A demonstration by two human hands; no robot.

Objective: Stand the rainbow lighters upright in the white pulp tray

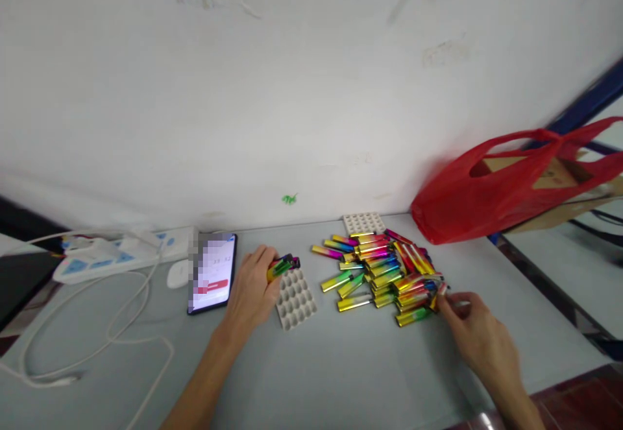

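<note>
Metallic yellow, green, red and blue: heaped lighters [382, 264], one hand on each side

White wall [311, 93], scuffed, fills the far side; small green mark [289, 199] low on it. Grey counter [311, 371] runs below. Red plastic bag [457, 196] at far right, upright against the wall, cardboard [549, 174] showing in its mouth. Heap of lighters lies right of centre on the counter, overlapping at many angles, a few splayed out at its left edge.

Left hand [253, 284] left of the heap, over the left edge of the near tray. Fingers curled closed around a small bunch of lighters [280, 269], dark tops pointing right. Right hand [479, 333] at the heap's near right edge, thumb and fingers pinching a lighter [437, 299] there; exact grip partly hidden.

White power strip [126, 255] at far left, plugs in it. White cable [104, 346] loops across the counter nearer in. Phone [213, 274] lies face up between strip and left hand, screen lit, part of it pixelated. Pale near tray [296, 300], rows of hollows, sits left of the heap; similar far tray [363, 224] behind the heap, by the wall. Smallest: white rounded object [179, 274], just left of the phone.
</note>
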